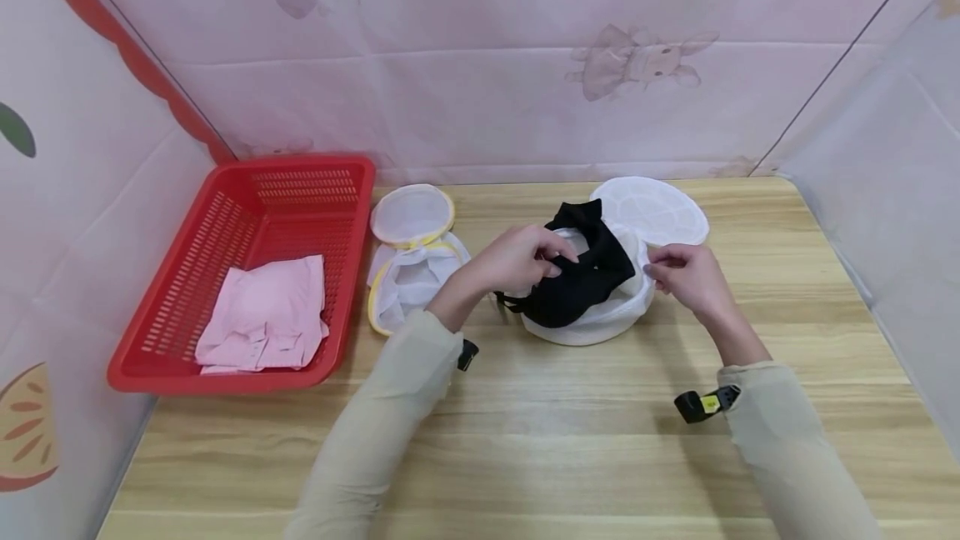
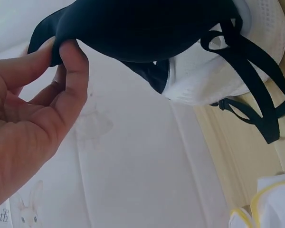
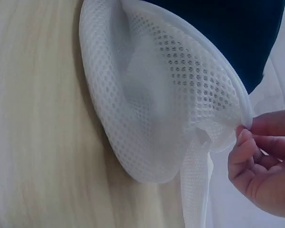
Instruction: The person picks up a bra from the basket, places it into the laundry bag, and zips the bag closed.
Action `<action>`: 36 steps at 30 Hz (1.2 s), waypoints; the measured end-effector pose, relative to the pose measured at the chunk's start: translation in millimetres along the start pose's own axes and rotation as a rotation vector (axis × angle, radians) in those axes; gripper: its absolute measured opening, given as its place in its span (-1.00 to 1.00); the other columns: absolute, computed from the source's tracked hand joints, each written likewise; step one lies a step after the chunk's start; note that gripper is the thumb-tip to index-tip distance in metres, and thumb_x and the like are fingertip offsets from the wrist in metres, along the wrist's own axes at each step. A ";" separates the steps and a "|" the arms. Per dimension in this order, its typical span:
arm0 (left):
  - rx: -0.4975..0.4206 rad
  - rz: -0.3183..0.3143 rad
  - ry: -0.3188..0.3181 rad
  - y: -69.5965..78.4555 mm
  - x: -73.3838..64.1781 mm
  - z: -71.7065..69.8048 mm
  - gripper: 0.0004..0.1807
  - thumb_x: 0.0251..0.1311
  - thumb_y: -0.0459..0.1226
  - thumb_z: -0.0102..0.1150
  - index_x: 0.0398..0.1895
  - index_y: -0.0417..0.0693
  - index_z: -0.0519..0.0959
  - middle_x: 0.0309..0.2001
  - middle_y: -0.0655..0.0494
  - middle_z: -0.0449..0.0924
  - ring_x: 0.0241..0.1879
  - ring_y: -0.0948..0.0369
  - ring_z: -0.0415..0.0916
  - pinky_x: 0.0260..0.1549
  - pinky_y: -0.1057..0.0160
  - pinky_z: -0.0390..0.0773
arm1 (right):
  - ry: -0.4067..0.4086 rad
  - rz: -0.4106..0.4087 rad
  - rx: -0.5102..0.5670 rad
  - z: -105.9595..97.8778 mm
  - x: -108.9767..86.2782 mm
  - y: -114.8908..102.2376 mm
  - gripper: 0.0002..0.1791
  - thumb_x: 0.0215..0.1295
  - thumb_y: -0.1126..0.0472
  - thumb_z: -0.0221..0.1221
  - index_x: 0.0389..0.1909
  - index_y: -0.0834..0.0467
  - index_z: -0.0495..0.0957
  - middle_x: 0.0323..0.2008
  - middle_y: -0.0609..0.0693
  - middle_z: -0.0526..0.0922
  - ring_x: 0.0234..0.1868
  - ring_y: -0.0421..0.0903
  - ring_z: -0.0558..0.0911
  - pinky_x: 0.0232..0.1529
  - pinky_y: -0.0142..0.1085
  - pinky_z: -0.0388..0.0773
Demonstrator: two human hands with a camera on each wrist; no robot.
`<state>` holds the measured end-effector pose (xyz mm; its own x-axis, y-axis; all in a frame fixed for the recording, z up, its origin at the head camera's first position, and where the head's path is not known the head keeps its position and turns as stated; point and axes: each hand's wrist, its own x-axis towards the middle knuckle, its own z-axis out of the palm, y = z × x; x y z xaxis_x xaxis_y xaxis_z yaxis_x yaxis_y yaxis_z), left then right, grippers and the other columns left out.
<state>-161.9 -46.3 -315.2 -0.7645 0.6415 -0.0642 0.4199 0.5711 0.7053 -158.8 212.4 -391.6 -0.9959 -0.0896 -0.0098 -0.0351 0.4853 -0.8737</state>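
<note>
A black bra (image 1: 573, 298) lies partly in the mouth of a round white mesh laundry bag (image 1: 588, 333) on the table. My left hand (image 1: 517, 259) pinches the bra's edge between thumb and fingers, as the left wrist view shows. Black straps (image 2: 256, 90) dangle over the bag's side. On the bag's right, my right hand (image 1: 692, 276) pinches its rim between thumb and forefinger. The bag's round lid (image 1: 656, 213) is folded back behind it. Honeycomb mesh forms the bag's wall (image 3: 152, 114) in the right wrist view. Part of the bra is hidden inside the bag.
Left of the bag, a smaller white mesh bag (image 1: 412, 277) with yellow trim stands with its lid turned back. A red plastic basket (image 1: 347, 273) at the far left holds a folded pink garment (image 1: 262, 311). A pink printed wall sheet (image 1: 480, 115) borders the table's back.
</note>
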 end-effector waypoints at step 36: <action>0.171 -0.002 0.567 -2.1 31.6 22.6 -0.77 0.08 -0.52 0.08 -0.30 -0.12 0.66 -0.24 0.09 0.65 -0.13 0.18 0.55 -0.11 0.32 0.47 | -0.120 -0.144 0.049 7.9 -6.8 -18.0 -0.81 0.18 0.49 0.10 -0.20 0.52 0.51 -0.53 0.17 0.56 -0.59 -0.25 0.50 -0.57 -0.39 0.49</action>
<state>-175.9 -15.7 -334.6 -0.8878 0.2933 0.3546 0.4548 0.6768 0.5789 -150.8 197.4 -379.7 -0.9636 -0.2601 0.0619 -0.1700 0.4173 -0.8927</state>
